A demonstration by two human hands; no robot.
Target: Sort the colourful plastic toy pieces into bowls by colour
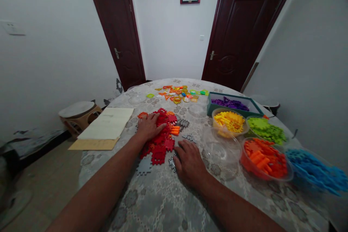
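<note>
1. A pile of red notched pieces (158, 156) lies on the desk (174, 210), around the middle of the scene and just left of centre, with some pieces overlapping
2. The left hand (149, 127) rests palm down on the far left part of this pile, open, its fingers stretched out towards the right
3. The right hand (189, 161) is low over the desk just right of the pile, its fingers loosely bent; whether it grips anything, I cannot tell
4. Grey pieces (144, 166) lie about the pile, one at its near left edge, others beside the right hand and further off on the far right
5. Orange pegs (175, 130) sit together at the right edge of the pile
6. Right of the right hand lies clear plastic ware (221, 148)
7. Further right, yellow pieces (231, 121), green pieces (266, 129), orange-red pieces (263, 157) and blue pieces (317, 168) are heaped separately; the yellow and orange-red ones fill round clear tubs
8. Beyond the yellow heap, a dark green box (210, 108) holds purple pieces (230, 103)
9. Mixed coloured pieces (176, 92) are scattered on the far side of the desk
10. At the left edge, a pale sheet (108, 121) partly covers a tan sheet (92, 145)
</note>
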